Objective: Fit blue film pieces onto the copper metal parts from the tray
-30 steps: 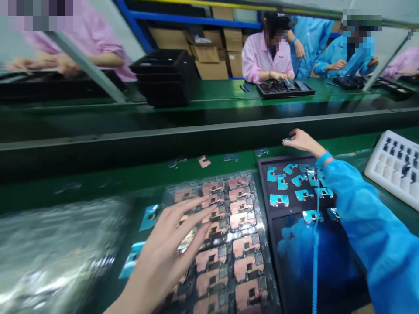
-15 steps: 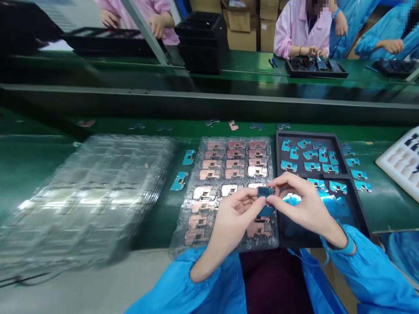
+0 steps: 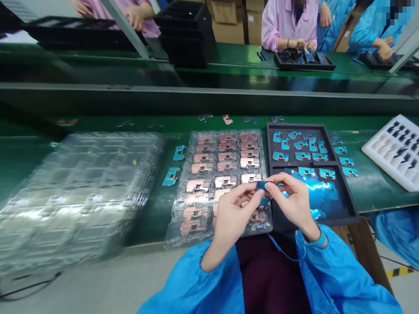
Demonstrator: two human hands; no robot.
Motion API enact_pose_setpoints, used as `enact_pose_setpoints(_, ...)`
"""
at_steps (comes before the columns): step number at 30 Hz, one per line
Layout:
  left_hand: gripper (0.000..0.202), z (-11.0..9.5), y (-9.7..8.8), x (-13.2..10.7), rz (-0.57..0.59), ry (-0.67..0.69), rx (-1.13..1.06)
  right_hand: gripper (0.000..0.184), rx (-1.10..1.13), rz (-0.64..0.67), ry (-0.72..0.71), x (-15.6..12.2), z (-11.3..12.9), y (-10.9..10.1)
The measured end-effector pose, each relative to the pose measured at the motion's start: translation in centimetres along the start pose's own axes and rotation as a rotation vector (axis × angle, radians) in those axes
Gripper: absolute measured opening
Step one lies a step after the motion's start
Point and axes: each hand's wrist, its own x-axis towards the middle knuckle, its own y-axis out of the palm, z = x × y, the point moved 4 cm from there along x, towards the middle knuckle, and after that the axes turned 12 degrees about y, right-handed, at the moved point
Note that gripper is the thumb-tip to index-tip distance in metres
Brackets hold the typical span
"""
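Between my two hands is a small blue circuit board (image 3: 262,186), pinched above the right column of a clear plastic tray (image 3: 176,224). My left hand (image 3: 237,209) grips its left side between thumb and fingers. On its right side, the thumb and forefinger of my right hand (image 3: 291,196) are closed on the same board. Rows of copper-coloured circuit boards (image 3: 198,186) lie in the tray's pockets. Right of it is a black tray (image 3: 342,192) with several blue boards (image 3: 303,156) in its upper part and shiny blue film (image 3: 317,196) in its lower part.
Stacked clear trays (image 3: 81,187) stand on the left. Two blue boards (image 3: 171,176) lie beside the filled tray, and more (image 3: 347,161) lie right of the black one. A white foam tray (image 3: 397,152) is at far right. Co-workers sit across a raised ledge (image 3: 209,91).
The view has shifted, so the trays and bench appear a little further left and higher. Both hands still hold the blue board, with the fingers slightly moved.
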Motion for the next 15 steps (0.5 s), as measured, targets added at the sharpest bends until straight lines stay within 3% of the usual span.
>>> enact_pose_setpoints(3, 0.018, 0.4, 0.2, -0.3, 0.019, 0.004, -0.053, 0.015, -0.041, -0.069, -0.084, -0.2, 0.1, -0.2)
enact_pose_setpoints(7, 0.038, 1.5, 0.4, -0.8, 0.077, -0.138, -0.199, 0.020, -0.167, -0.145, -0.175, -0.2, 0.2, -0.5)
enact_pose_setpoints(11, 0.053, 1.8, 0.5, -1.2, 0.079, -0.268, -0.372, 0.015, -0.384, -0.131, -0.377, -0.5, 1.3, -0.6)
enact_pose_setpoints(15, 0.057, 1.8, 0.4, -1.5, 0.094, -0.303, -0.426, 0.019, -0.572, -0.167, -0.540, -1.1, 2.3, -1.1)
